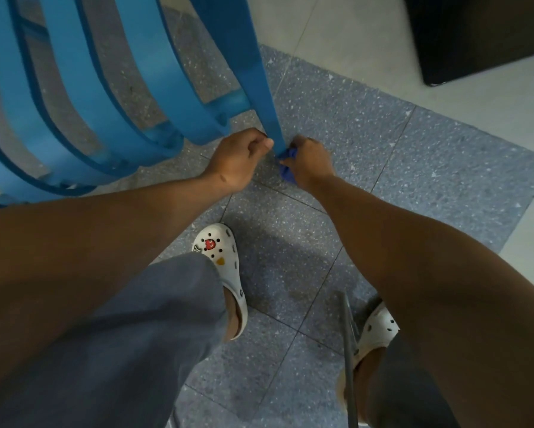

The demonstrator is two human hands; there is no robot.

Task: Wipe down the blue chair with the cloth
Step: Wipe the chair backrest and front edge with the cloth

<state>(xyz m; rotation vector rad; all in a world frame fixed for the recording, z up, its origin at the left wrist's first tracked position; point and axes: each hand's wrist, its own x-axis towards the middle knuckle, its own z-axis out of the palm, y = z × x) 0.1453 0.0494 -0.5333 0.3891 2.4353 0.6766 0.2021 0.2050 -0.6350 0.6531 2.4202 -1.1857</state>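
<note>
Blue chair (99,97): fills the 10 to 12 o'clock part of the view, its slatted frame tilted toward the camera. It looks like moulded plastic, so I judge it light, stiff and smooth, and likely to slide or tip on the floor if pushed hard.

Chair leg (259,88): a flat, narrow strip running down from 12 o'clock to a point between the two hands. It is probably springy under side pressure, so it is best steadied close to where the cloth works.

Left hand (239,157): sits just at 9 o'clock of the leg's lower end, fingers curled, with thumb and fingertips apparently pinching the leg's edge. I read it as the bracing hold.

Cloth (287,163): a small dark-blue wad pressed against the leg's foot on its 3 o'clock side. It is soft and crushable and moulds round the narrow strip, so bunching it in the palm suits it better than holding a corner.

Right hand (310,163): fingers closed round the cloth, holding it against the leg.

Floor (383,149): speckled grey tiles, which look hard and smooth.

Clogs (225,257): white, at 6 o'clock, near the chair but apart from it.
</note>
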